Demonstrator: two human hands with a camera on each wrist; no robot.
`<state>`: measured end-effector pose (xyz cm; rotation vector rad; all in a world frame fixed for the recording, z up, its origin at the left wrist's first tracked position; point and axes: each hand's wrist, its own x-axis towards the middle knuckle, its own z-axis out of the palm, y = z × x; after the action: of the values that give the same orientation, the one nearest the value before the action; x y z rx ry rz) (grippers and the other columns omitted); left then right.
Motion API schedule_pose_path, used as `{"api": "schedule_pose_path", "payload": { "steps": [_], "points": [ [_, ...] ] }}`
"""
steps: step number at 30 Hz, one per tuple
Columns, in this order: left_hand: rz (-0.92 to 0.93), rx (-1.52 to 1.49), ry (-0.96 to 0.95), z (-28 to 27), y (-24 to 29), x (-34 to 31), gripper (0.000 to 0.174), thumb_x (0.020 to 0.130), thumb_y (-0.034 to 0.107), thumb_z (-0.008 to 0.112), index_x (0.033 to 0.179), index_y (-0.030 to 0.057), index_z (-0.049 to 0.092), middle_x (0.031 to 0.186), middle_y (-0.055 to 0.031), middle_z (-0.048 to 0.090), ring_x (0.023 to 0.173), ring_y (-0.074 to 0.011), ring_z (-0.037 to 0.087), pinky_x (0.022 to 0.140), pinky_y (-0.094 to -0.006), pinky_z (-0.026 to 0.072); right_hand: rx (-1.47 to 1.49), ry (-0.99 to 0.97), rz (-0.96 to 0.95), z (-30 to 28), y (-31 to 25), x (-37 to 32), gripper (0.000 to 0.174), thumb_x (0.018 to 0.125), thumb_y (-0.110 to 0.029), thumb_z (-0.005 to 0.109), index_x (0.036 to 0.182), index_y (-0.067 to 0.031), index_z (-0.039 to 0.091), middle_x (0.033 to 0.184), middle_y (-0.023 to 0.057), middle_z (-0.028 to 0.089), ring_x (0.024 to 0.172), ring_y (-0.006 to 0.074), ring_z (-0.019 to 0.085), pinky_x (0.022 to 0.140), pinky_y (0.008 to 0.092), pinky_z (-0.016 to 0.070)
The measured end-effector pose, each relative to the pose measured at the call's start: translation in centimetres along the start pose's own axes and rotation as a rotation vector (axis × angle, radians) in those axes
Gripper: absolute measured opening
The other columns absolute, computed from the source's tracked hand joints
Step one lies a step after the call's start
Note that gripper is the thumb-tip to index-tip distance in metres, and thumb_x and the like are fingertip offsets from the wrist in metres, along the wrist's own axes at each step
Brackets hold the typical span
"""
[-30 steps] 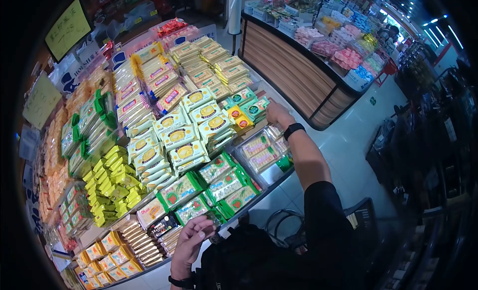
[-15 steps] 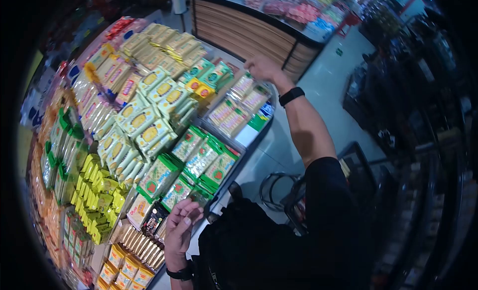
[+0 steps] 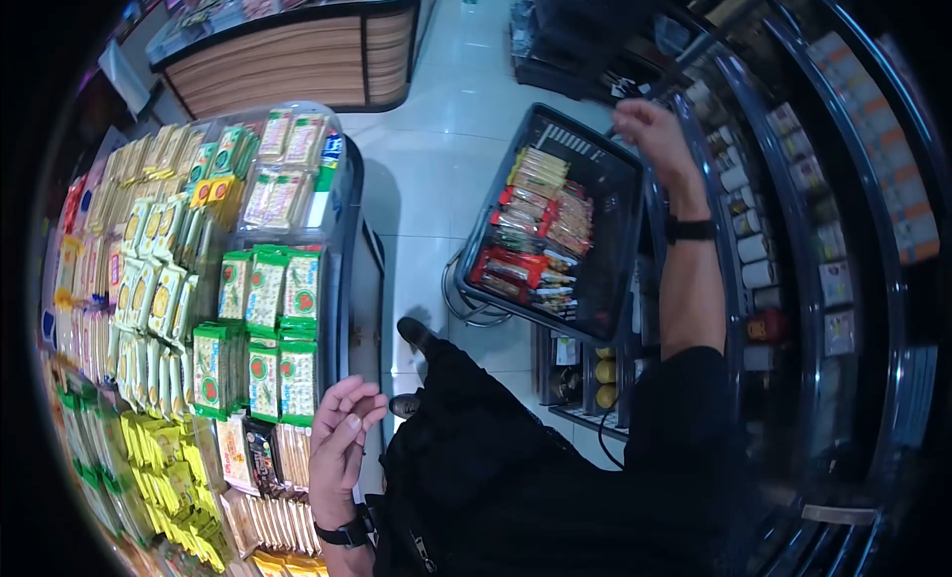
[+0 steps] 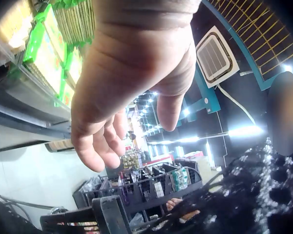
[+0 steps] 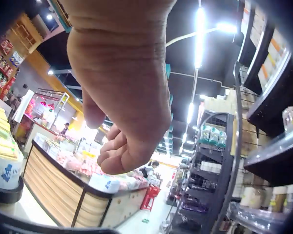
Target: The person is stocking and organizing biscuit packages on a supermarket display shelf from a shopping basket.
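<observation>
My left hand (image 3: pixel 342 433) hovers beside the front edge of the snack display, its fingers loosely bent and nothing in them. Green-edged cracker packs (image 3: pixel 268 289) lie close to it in the head view. In the left wrist view the fingers (image 4: pixel 95 156) hang down apart from the thumb. My right hand (image 3: pixel 654 146) is over the far right corner of a dark shopping basket (image 3: pixel 615 260), fingers relaxed and holding nothing. Inside the basket lie red snack packs (image 3: pixel 516 265) and a yellowish pack (image 3: pixel 540 171). The right wrist view shows its fingers (image 5: pixel 117 158) loosely curled.
On the left stands the display, with pale green packs (image 3: pixel 159 289) and yellow packets (image 3: pixel 174 468). Shelves (image 3: pixel 833 230) with packaged goods line the right side. A wood-panelled counter (image 3: pixel 288 61) is at the back. White tiled floor (image 3: pixel 426 190) runs between display and basket.
The head view has swung right, bringing the basket into sight. My right hand has moved from the display's far end to above the basket's corner. The left hand keeps its relaxed pose.
</observation>
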<state>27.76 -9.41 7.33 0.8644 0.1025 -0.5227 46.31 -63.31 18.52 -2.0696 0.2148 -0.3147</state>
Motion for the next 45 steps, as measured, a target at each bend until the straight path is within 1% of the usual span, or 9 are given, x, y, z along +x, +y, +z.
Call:
{"api": "schedule_pose_path", "payload": {
  "steps": [4, 8, 14, 15, 18, 19, 23, 34, 45],
  "points": [
    [-0.057, -0.014, -0.039, 1.4, -0.6, 0.8, 0.050, 0.089, 0.009, 0.064, 0.134, -0.0027, 0.046, 0.125, -0.0186, 0.058, 0.114, -0.0287, 0.060, 0.100, -0.0389, 0.0489, -0.007, -0.021, 0.161, -1.3, 4.9, -5.2, 0.024, 0.087, -0.015, 0.070, 0.108, -0.0037, 0.066, 0.088, -0.0026, 0.064, 0.077, 0.0057, 0.057, 0.068, 0.0220, 0.0452],
    [-0.079, -0.041, -0.033, 2.0, -1.4, 1.7, 0.048, 0.089, 0.007, 0.065, 0.132, -0.0022, 0.048, 0.124, -0.0189, 0.059, 0.113, -0.0286, 0.061, 0.099, -0.0379, 0.0495, -0.001, -0.087, 0.266, 0.3, 10.9, -6.3, 0.034, 0.083, -0.013, 0.073, 0.112, 0.0005, 0.063, 0.094, 0.0013, 0.064, 0.082, 0.0087, 0.058, 0.072, 0.0249, 0.0483],
    [-0.101, -0.022, 0.045, 3.8, -3.8, 4.1, 0.042, 0.091, 0.007, 0.063, 0.130, -0.0013, 0.050, 0.123, -0.0181, 0.060, 0.111, -0.0288, 0.062, 0.098, -0.0383, 0.0505, -0.357, -0.131, 0.316, 3.5, 19.3, -2.3, 0.061, 0.073, -0.015, 0.081, 0.123, 0.0075, 0.055, 0.107, 0.0109, 0.063, 0.099, 0.0200, 0.060, 0.087, 0.0323, 0.0493],
    [-0.096, -0.008, 0.058, 4.2, -4.3, 4.6, 0.041, 0.091, 0.007, 0.061, 0.130, -0.0010, 0.050, 0.123, -0.0179, 0.061, 0.112, -0.0289, 0.062, 0.098, -0.0382, 0.0507, -0.452, -0.136, 0.301, 4.0, 20.6, -1.2, 0.076, 0.068, -0.020, 0.084, 0.129, 0.0091, 0.050, 0.113, 0.0178, 0.062, 0.106, 0.0265, 0.061, 0.091, 0.0350, 0.0484],
    [-0.072, -0.032, 0.117, 5.8, -5.4, 5.9, 0.040, 0.091, 0.006, 0.061, 0.129, -0.0011, 0.050, 0.122, -0.0179, 0.061, 0.112, -0.0289, 0.062, 0.098, -0.0383, 0.0508, -0.486, -0.169, 0.176, 5.4, 18.5, 0.4, 0.080, 0.064, -0.023, 0.085, 0.128, 0.0079, 0.049, 0.119, 0.0234, 0.061, 0.112, 0.0325, 0.059, 0.096, 0.0376, 0.0465],
    [-0.062, -0.030, 0.138, 6.4, -5.8, 6.3, 0.040, 0.091, 0.007, 0.062, 0.129, -0.0011, 0.051, 0.122, -0.0179, 0.061, 0.111, -0.0290, 0.063, 0.097, -0.0388, 0.0509, -0.505, -0.196, 0.148, 6.1, 20.9, 1.9, 0.077, 0.064, -0.024, 0.085, 0.125, 0.0050, 0.048, 0.119, 0.0247, 0.058, 0.116, 0.0388, 0.055, 0.099, 0.0423, 0.0443],
    [-0.036, -0.039, 0.260, 8.4, -7.3, 6.8, 0.041, 0.091, 0.010, 0.064, 0.128, -0.0007, 0.052, 0.122, -0.0174, 0.062, 0.110, -0.0287, 0.063, 0.097, -0.0395, 0.0509, -0.732, -0.213, 0.058, 8.0, 24.7, 4.9, 0.084, 0.062, -0.027, 0.086, 0.128, 0.0012, 0.041, 0.123, 0.0197, 0.052, 0.122, 0.0389, 0.046, 0.102, 0.0441, 0.0412],
    [0.013, -0.042, 0.413, 11.0, -10.1, 6.5, 0.039, 0.092, 0.013, 0.065, 0.126, -0.0005, 0.053, 0.119, -0.0161, 0.064, 0.108, -0.0291, 0.064, 0.094, -0.0406, 0.0519, -0.893, -0.253, -0.119, 11.0, 28.4, 7.7, 0.094, 0.057, -0.033, 0.089, 0.131, 0.0021, 0.042, 0.122, 0.0203, 0.052, 0.119, 0.0386, 0.047, 0.101, 0.0463, 0.0388],
    [0.006, -0.048, 0.429, 11.5, -10.6, 7.3, 0.041, 0.089, 0.013, 0.068, 0.125, 0.0021, 0.054, 0.117, -0.0131, 0.065, 0.105, -0.0276, 0.064, 0.094, -0.0423, 0.0510, -0.825, -0.361, 0.012, 10.5, 26.9, 8.1, 0.092, 0.058, -0.032, 0.089, 0.128, 0.0038, 0.042, 0.125, 0.0216, 0.048, 0.119, 0.0394, 0.046, 0.100, 0.0463, 0.0416]
  ]
}}
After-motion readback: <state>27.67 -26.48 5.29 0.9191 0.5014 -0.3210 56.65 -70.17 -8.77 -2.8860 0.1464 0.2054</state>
